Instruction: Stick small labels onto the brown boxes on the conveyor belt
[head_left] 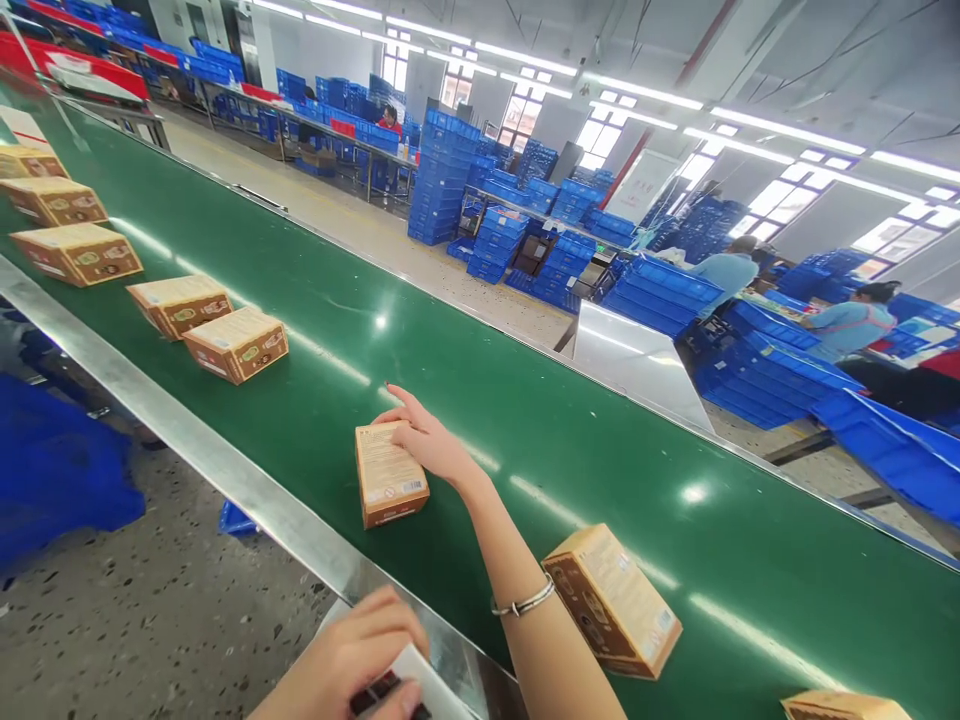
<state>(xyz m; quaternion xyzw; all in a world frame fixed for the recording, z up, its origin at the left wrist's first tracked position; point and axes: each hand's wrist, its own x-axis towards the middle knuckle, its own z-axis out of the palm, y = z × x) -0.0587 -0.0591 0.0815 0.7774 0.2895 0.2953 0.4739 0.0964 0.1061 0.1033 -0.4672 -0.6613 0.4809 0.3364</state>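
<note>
My right hand is on a small brown and cream cardboard box in the middle of the green conveyor belt. Its thumb lies over the printed top face, some fingers are behind the box, and the index finger points outward. Near the belt's metal edge, my left hand is closed around a white item with a dark printed part. Most of that item is covered by the fingers or cut off by the frame, so its kind is unclear.
More cardboard boxes ride the green belt: several at the left, one tilted box beside my right forearm, another at the bottom right. A metal rail borders the near side. Blue crates and seated people are beyond.
</note>
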